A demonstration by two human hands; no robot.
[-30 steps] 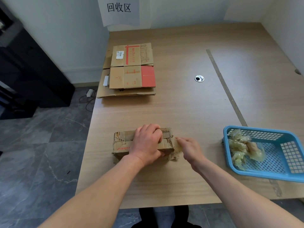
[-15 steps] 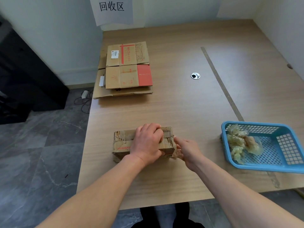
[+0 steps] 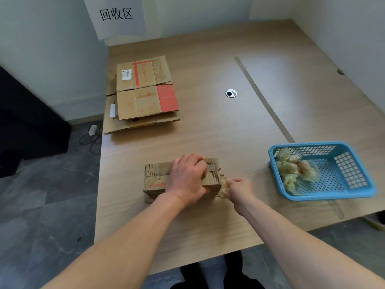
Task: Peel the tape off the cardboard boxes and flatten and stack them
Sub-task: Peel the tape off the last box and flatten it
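You have two hands at work, left hand [image 3: 187, 178] and right hand [image 3: 239, 189], and one blue basket [image 3: 337, 180]. Left of the basket stands one unflattened cardboard box [image 3: 155, 180], with one strip of tape [image 3: 224, 185] at its basket-side end. Beyond the basket to the far left lies one stack of flattened boxes [image 3: 145, 97]: two on top, at least one larger beneath. Inside the basket is one heap of crumpled tape [image 3: 293, 170]; you can't count its pieces.

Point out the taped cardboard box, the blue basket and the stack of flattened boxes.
taped cardboard box [image 3: 156, 171]: head view, left end of its top.
blue basket [image 3: 350, 171]: head view, right inner wall.
stack of flattened boxes [image 3: 143, 103]: head view, middle of the top sheet.
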